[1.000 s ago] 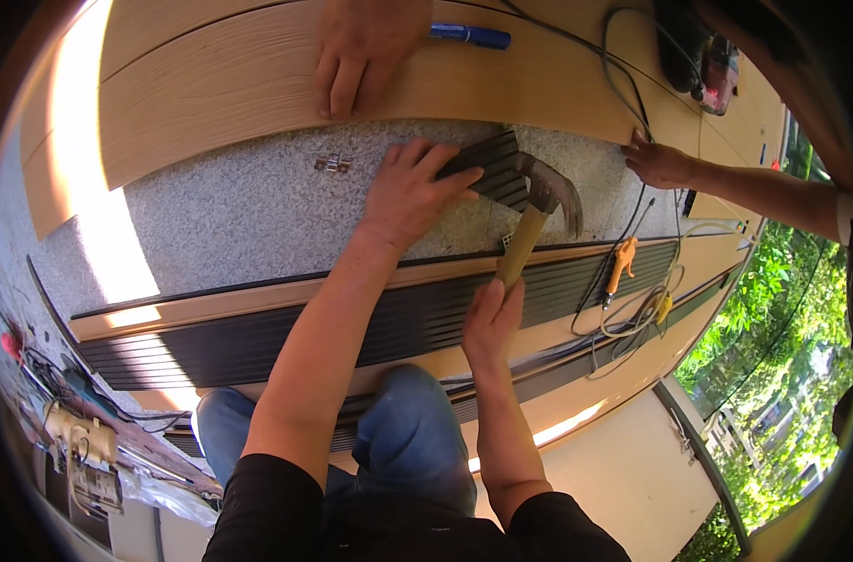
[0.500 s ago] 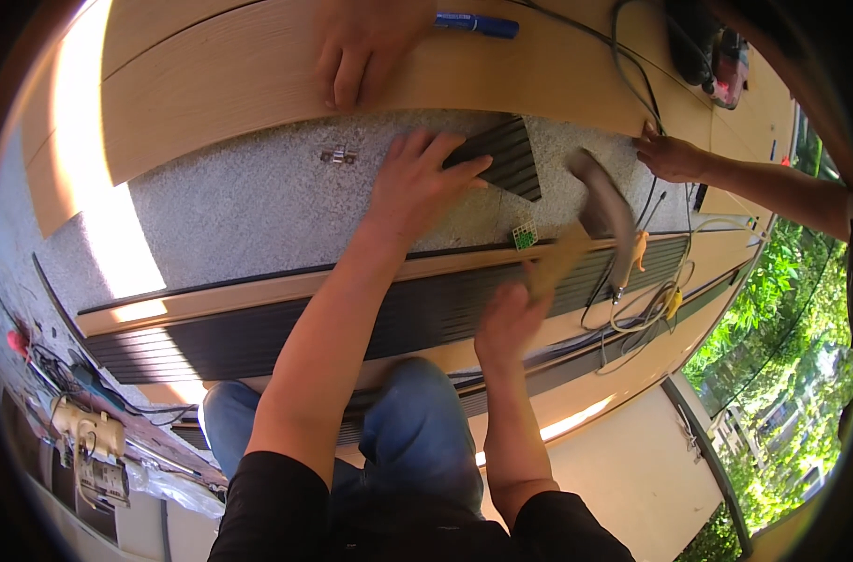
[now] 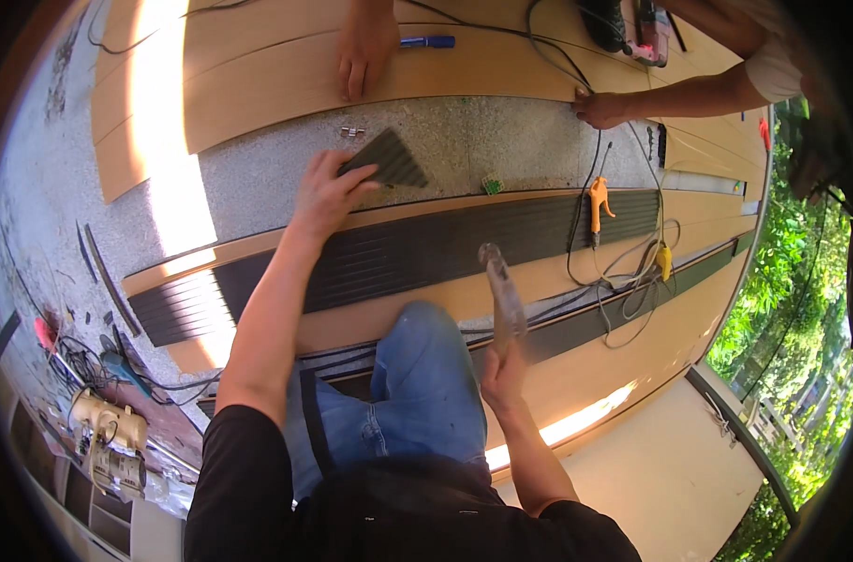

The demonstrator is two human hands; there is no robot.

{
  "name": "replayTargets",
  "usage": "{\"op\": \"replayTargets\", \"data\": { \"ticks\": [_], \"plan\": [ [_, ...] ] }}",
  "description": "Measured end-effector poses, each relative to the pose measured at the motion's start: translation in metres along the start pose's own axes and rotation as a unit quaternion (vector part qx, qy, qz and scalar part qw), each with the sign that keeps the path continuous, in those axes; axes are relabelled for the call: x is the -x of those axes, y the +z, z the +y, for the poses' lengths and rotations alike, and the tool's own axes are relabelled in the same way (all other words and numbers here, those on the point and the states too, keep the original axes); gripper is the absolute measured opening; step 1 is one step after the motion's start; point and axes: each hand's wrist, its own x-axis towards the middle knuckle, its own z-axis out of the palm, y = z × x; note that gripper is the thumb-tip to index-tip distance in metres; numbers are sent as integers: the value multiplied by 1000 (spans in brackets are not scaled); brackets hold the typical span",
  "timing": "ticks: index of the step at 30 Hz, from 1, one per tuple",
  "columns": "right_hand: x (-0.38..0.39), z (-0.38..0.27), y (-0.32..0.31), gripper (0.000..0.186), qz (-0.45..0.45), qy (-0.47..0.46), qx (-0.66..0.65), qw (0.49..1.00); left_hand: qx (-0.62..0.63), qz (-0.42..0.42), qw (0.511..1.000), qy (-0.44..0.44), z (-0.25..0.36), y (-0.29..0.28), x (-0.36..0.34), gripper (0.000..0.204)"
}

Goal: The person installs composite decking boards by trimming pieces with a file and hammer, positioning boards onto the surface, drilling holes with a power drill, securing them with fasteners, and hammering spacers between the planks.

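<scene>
My left hand (image 3: 325, 195) grips the corner of a dark ribbed triangular board offcut (image 3: 393, 161), tilted over the gap of bare concrete between the boards. In my right hand (image 3: 503, 379), near my right knee, is a hammer (image 3: 505, 298), slightly blurred and pointing away from me. Small metal clips (image 3: 352, 132) lie on the concrete beyond the offcut. A small green piece (image 3: 493, 187) sits by the edge of the long dark ribbed board (image 3: 426, 245) that runs across in front of me.
A co-worker's hands (image 3: 367, 56) rest on the far tan planks (image 3: 286, 80), beside a blue marker (image 3: 427, 42). An orange air blow gun (image 3: 599, 208) with a coiled hose lies on the ribbed board at right. Cables cross the planks. A beige machine (image 3: 108, 421) stands at lower left.
My left hand has drawn the offcut nearer and to the left, lifting it into a tilt. The hammer has come back toward my knee. My view has shifted too.
</scene>
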Motion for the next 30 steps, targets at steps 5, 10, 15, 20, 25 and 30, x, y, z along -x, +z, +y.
{"op": "replayTargets", "data": {
  "ticks": [5,10,15,20,25,30],
  "plan": [
    [1,-39,46,33,-44,-182,0,982,-42,103,918,-382,-19,-236,208,27],
    [-28,-118,97,36,-82,-298,59,949,89,382,660,-641,-29,-343,437,35],
    [-32,-233,172,44,-142,-396,130,898,112,537,456,-701,16,-344,598,37],
    [-46,-333,272,36,-225,-354,149,896,159,606,412,-662,-17,-327,594,33],
    [-39,-411,386,25,-243,-448,123,851,-181,555,562,-586,-83,-345,600,28],
    [-23,-442,491,19,-96,-487,213,842,-135,402,638,-642,-114,-331,645,32]
  ]
}}
